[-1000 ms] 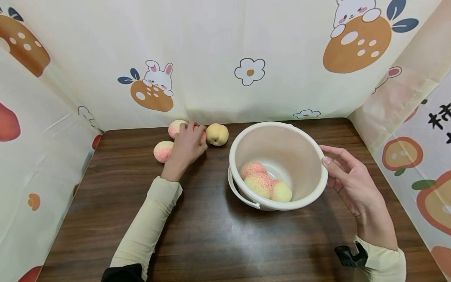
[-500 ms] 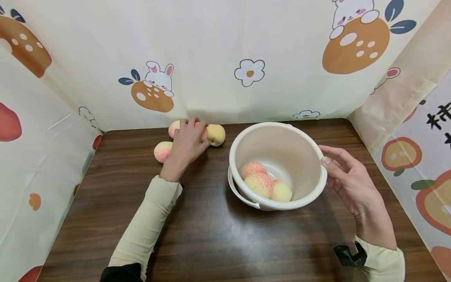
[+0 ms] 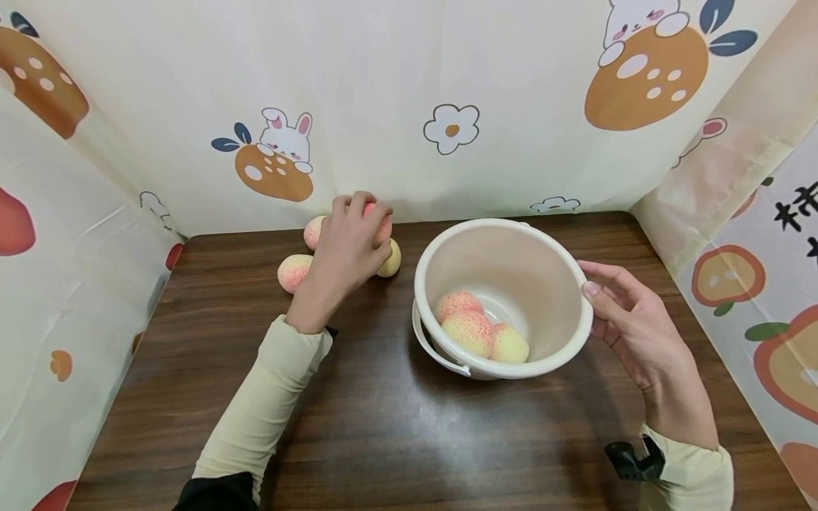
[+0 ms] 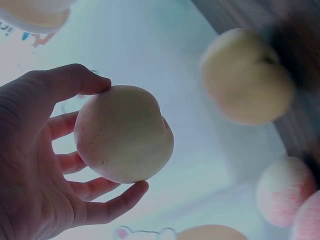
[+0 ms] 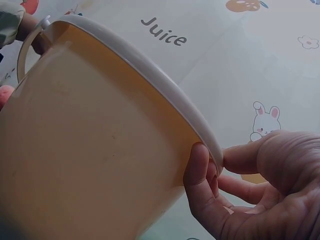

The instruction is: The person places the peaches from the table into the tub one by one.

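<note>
My left hand (image 3: 348,248) grips a pink-and-yellow peach (image 4: 125,135), thumb on one side and fingers curled round the other, raised above the table's back edge. Below it a yellow peach (image 3: 390,260) lies partly hidden by the hand. Two blushed peaches, one behind (image 3: 313,232) and one nearer (image 3: 295,273), lie to the left of the hand. With thumb and fingers, my right hand (image 3: 633,330) pinches the rim of a white bucket (image 3: 505,234) on its right side. Inside the bucket, 3 peaches (image 3: 469,332) lie together at the left.
The bucket's handle (image 3: 441,351) hangs down on its left side. Under everything is a dark wooden table (image 3: 383,440). A printed curtain (image 3: 377,85) rises right behind the table's back edge, with more cloth on both sides.
My left hand has lifted the peach up and slightly right from among the others. The yellow peach beside it shifted a little left. The right hand and bucket stay put.
</note>
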A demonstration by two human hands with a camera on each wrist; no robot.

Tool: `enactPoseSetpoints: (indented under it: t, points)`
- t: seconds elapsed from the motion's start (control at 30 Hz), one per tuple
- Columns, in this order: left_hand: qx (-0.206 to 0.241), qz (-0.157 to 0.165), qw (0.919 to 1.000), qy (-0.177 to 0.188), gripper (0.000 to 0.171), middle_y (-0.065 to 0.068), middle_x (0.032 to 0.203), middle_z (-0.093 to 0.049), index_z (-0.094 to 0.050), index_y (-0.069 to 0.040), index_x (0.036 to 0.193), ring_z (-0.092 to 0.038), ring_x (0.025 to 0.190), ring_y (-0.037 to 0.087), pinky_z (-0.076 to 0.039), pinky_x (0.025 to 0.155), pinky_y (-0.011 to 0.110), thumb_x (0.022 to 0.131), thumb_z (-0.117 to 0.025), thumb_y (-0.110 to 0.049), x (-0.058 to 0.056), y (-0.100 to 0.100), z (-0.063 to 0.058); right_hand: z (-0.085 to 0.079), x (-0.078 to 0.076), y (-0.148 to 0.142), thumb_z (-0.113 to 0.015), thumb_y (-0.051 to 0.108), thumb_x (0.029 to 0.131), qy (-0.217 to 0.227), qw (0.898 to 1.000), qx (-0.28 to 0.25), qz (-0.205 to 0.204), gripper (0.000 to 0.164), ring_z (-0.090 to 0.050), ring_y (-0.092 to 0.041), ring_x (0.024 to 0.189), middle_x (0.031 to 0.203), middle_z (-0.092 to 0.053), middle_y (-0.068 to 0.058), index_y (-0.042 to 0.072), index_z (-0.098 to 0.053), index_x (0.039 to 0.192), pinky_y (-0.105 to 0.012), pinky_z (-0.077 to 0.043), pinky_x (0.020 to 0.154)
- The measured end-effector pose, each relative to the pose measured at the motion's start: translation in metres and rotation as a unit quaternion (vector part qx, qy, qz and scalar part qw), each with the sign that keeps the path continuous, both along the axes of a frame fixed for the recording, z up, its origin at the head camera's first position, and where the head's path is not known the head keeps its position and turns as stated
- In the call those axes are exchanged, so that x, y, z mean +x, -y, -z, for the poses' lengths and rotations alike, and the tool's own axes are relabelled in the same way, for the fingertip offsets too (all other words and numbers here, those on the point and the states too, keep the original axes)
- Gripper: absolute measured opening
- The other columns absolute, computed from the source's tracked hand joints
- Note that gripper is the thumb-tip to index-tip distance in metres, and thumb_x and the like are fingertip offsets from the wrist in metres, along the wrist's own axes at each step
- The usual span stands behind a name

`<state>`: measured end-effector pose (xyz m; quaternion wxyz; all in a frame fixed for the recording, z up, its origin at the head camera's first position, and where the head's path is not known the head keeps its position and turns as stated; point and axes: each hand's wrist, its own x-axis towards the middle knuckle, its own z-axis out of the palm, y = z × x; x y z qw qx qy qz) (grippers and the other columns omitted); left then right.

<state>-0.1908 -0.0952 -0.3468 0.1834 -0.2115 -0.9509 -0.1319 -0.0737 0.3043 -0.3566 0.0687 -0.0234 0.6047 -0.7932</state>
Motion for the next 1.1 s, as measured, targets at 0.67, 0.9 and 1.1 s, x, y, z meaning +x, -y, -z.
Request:
enactPoseSetpoints:
  t: [0.67,0.9,1.1]
  points:
    - [0.021,0.076,0.9944,-0.071,0.031,0.015,0.134,-0.059,-0.065,-0.014,0.124,-0.053,0.121,0.043,-0.052,0.08,0.058,0.092,-0.065,-0.017,0.033,-0.034,-0.044,0.0,0.0,0.0,-0.053,-0.002,0.105,-0.003,1.0,0.002,0.004,0.036,-0.078,-0.015,0.085,0.113,-0.077,-0.003,0.009,-0.06,0.138,-0.03,-0.063,0.064]
    - [0.023,0.1,0.9898,-0.099,0.03,0.014,0.131,-0.061,-0.066,-0.015,0.123,-0.056,0.118,0.04,-0.054,0.076,0.052,0.093,-0.064,-0.018,0.041,-0.047,-0.049,0.0,0.0,0.0,-0.053,-0.002,0.105,-0.002,1.0,0.002,0.005,0.036,-0.078,-0.014,0.086,0.113,-0.077,-0.003,0.01,-0.061,0.138,-0.03,-0.063,0.065]
    - [0.024,0.122,0.986,-0.111,0.029,0.013,0.13,-0.062,-0.066,-0.016,0.119,-0.057,0.116,0.038,-0.055,0.073,0.05,0.09,-0.065,-0.017,0.046,-0.058,-0.052,0.001,0.001,0.0,-0.053,-0.002,0.105,-0.005,1.0,-0.001,0.004,0.036,-0.077,-0.014,0.086,0.112,-0.077,-0.003,0.009,-0.06,0.138,-0.03,-0.063,0.065]
